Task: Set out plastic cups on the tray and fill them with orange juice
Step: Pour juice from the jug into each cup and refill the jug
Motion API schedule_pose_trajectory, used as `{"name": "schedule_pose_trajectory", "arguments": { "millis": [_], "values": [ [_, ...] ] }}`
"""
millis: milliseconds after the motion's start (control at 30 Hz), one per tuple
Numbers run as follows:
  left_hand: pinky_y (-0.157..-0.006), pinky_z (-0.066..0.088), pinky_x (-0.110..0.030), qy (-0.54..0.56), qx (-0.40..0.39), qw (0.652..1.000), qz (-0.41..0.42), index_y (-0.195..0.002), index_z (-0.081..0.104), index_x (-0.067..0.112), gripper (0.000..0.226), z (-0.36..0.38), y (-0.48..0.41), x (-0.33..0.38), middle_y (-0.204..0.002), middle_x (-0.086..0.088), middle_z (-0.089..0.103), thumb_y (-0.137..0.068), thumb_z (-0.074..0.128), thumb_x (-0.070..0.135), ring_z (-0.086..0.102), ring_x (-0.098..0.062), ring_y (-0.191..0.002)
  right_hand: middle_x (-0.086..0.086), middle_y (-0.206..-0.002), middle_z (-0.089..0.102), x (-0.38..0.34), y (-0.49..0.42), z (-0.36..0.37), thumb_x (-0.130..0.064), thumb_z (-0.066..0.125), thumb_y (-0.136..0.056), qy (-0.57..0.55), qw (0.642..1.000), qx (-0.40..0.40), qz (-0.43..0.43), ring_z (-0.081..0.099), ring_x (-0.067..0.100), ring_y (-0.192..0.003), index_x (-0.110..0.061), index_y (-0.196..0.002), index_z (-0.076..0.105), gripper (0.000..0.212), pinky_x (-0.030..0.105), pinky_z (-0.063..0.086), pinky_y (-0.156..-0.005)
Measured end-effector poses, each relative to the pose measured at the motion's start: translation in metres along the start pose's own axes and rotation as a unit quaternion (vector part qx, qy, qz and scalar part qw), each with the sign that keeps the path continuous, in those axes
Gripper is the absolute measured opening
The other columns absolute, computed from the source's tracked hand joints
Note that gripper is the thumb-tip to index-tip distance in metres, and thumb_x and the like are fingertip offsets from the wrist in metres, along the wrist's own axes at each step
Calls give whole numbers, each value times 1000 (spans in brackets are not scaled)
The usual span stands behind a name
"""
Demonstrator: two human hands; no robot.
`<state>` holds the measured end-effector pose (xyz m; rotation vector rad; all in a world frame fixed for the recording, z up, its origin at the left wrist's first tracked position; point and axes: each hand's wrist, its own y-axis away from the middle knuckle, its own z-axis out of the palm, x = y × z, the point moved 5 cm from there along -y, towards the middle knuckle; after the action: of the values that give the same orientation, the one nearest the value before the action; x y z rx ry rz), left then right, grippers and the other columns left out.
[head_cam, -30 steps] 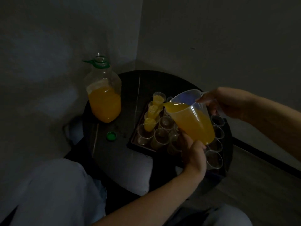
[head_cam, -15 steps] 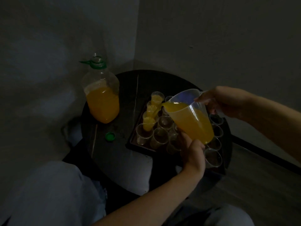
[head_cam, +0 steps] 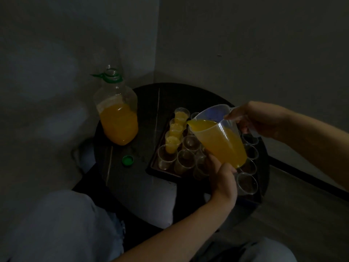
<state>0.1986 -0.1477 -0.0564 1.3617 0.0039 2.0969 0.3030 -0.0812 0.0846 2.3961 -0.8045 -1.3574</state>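
**Pitcher Tipped at the Brim, Little Changed**

Since half a second before, the clear plastic pitcher (head_cam: 219,137) had barely shifted, its spout still over the juice-filled cups (head_cam: 176,127) on the dark rectangular tray (head_cam: 156,167). The right hand (head_cam: 253,120) gripped its handle, and the left hand (head_cam: 222,173) curled under its base. Transparent empty cups (head_cam: 186,159) stood alongside. The round counter (head_cam: 132,182) also carried a bulbous bottle (head_cam: 118,118) and a green cap (head_cam: 127,160).

This looks like a dim corner of a room in a home. A small round table (head_cam: 132,178) stands where two plain painted walls (head_cam: 245,44) meet, with a wood-look floor (head_cam: 302,214) and dark skirting board (head_cam: 306,179) beside it.
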Motion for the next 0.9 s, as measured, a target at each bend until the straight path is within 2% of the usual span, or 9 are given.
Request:
{"name": "schedule_pose_trajectory", "arguments": {
  "millis": [67, 200, 300, 433, 533, 633, 700, 833, 900],
  "values": [
    [-117, 29, -57, 0, 4, 1000, 4, -157, 12, 45, 97, 0, 1, 4, -159, -4, 30, -71, 52, 24, 34, -31, -142, 3, -64, 51, -2, 1, 0, -23, 65, -88, 0, 1000, 6, -8, 42, 14, -60, -13, -75, 68, 16, 31, 32, -61],
    [-121, 26, -52, 9, 10, 1000, 18, -161, 6, 34, 91, -1, 4, 10, -164, -5, 20, -86, 47, 2, 28, -31, -147, 3, -64, 52, -3, 4, 1, -24, 67, -85, -3, 1000, 12, -16, 44, 15, -62, -19, -60, 70, 26, 32, 33, -62],
    [-122, 24, -49, 17, 10, 999, 32, -161, 1, 35, 93, -5, 6, 15, -166, 2, 13, -88, 46, -2, 23, -26, -150, 6, -68, 52, -3, 7, 3, -23, 68, -85, -22, 1000, 13, -16, 44, 15, -62, -19, -65, 74, 21, 32, 32, -62],
    [-122, 23, -54, 18, 24, 999, 31, -160, -1, 40, 102, -6, 7, 12, -167, 5, 9, -74, 49, 18, 20, -27, -151, 4, -70, 55, -5, 11, 5, -20, 63, -89, -37, 999, -7, -25, 44, 14, -63, -22, -73, 74, 19, 30, 32, -62],
    [-123, 23, -50, 21, 21, 999, 30, -160, -5, 39, 98, -6, 12, 10, -168, 4, 4, -83, 48, 11, 18, -26, -152, -1, -64, 57, -6, 14, 9, -18, 62, -88, -48, 998, -28, -42, 44, 12, -62, -27, -61, 76, 32, 29, 32, -62],
    [-124, 21, -47, 15, 28, 999, 34, -160, -5, 35, 95, -7, 20, 12, -168, 4, 3, -86, 46, 6, 16, -23, -152, -5, -57, 59, -7, 19, 12, -15, 60, -90, -48, 998, -27, -36, 45, 10, -59, -21, -74, 75, 23, 27, 33, -62],
    [-124, 20, -43, 16, 35, 999, 30, -160, -5, 33, 92, -8, 22, 11, -168, 5, 1, -90, 45, 0, 14, -21, -153, -5, -56, 59, -8, 21, 15, -15, 59, -91, -43, 998, -36, -29, 45, 9, -58, -22, -69, 75, 28, 27, 34, -62],
    [-124, 19, -46, 15, 38, 999, 20, -158, -7, 41, 103, -9, 26, 7, -168, 10, -3, -74, 49, 21, 13, -19, -153, -2, -62, 62, -7, 26, 21, -16, 59, -91, -35, 998, -49, -18, 50, 7, -54, -21, -69, 75, 27, 23, 38, -57],
    [-124, 21, -48, 12, 47, 999, 25, -156, -5, 45, 99, -10, 28, 4, -167, 12, 0, -79, 49, 17, 16, -19, -152, -4, -57, 61, -8, 28, 25, -13, 57, -92, -33, 997, -57, -27, 53, 2, -47, -19, -65, 72, 31, 19, 41, -51]
  ]
}}
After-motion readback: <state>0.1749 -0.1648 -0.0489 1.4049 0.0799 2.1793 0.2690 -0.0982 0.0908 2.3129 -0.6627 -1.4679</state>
